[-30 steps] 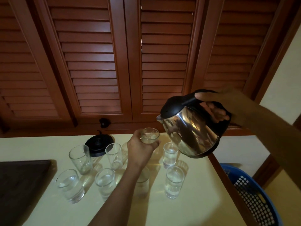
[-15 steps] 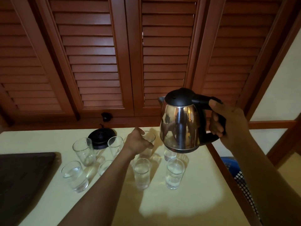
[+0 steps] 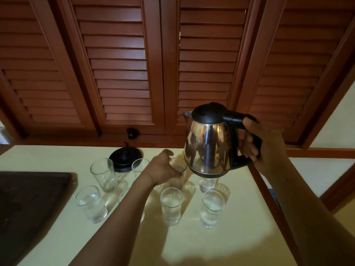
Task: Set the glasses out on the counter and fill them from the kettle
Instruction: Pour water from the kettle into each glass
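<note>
Several clear glasses stand on the pale yellow counter (image 3: 221, 246). Three at the front hold water: one at the left (image 3: 91, 204), one in the middle (image 3: 171, 206) and one at the right (image 3: 211, 209). An empty glass (image 3: 103, 174) stands at the back left. My left hand (image 3: 163, 169) grips a glass (image 3: 179, 172) that stands on the counter in the back row. My right hand (image 3: 263, 146) holds the black handle of the steel kettle (image 3: 209, 144), upright in the air just right of that glass. Another glass (image 3: 207, 184) sits partly hidden under the kettle.
The kettle's black base (image 3: 125, 158) sits at the back of the counter, with a plug (image 3: 132, 133) on the wall behind it. A dark tray (image 3: 28, 204) lies at the left. Brown louvred shutters fill the wall. The counter's wooden edge (image 3: 272, 206) runs along the right.
The kettle has swung back from a pouring tilt to upright. My left hand has brought the glass down from under the spout to the counter.
</note>
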The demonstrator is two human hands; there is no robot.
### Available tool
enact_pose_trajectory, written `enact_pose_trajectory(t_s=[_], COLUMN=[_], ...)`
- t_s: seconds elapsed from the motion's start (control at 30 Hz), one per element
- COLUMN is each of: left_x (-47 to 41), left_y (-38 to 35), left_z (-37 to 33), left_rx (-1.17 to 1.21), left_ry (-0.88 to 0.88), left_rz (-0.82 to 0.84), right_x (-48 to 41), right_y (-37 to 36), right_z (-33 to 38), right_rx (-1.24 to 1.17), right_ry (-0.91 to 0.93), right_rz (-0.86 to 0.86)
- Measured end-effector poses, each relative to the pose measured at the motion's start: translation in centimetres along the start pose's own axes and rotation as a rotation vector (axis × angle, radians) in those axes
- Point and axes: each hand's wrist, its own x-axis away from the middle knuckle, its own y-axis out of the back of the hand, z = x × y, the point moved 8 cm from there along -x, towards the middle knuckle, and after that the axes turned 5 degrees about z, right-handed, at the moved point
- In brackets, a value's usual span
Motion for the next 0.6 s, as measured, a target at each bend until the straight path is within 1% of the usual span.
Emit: enact_pose_trajectory(t_s=[0.07,0.13,0.17,0.2,0.23,0.3,0.37,0.47,0.53,0.6], left_x=[1.4,3.2,3.9,4.2,4.1,3.5,2.8,2.6,2.4,2.3], left_y=[2.4,5.2,6.3,7.2,7.6,7.9,7.6,6.7,6.0,5.4], left_z=[-0.8,-0.6,0.0,1.1,2.4,4.8,6.6,8.0,8.2,8.4], left_rx=[0.024,0.042,0.031,0.008,-0.013,-0.049,-0.061,0.023,0.048,0.106], left_ry=[-0.119,-0.215,-0.228,-0.220,-0.198,-0.140,-0.079,0.017,0.024,0.006], left_rz=[-0.134,-0.335,-0.413,-0.457,-0.465,-0.387,-0.265,-0.074,0.039,0.078], right_x=[-0.2,-0.2,-0.3,-0.3,-0.3,-0.3,-0.3,-0.1,0.1,0.1], right_y=[-0.5,-0.8,-0.9,-1.1,-1.2,-1.6,-2.0,-2.6,-3.1,-3.7], right_z=[-0.1,0.0,0.1,0.1,0.3,0.4,0.4,0.3,0.6,0.8], right_rx=[-0.004,-0.007,-0.004,0.001,0.008,0.021,0.038,0.053,0.060,0.076], right_ry=[-0.003,0.001,0.007,0.015,0.017,0.021,0.015,0.003,0.017,0.031], right_rz=[-0.005,-0.008,-0.010,-0.012,-0.014,-0.019,-0.022,-0.026,-0.021,-0.002])
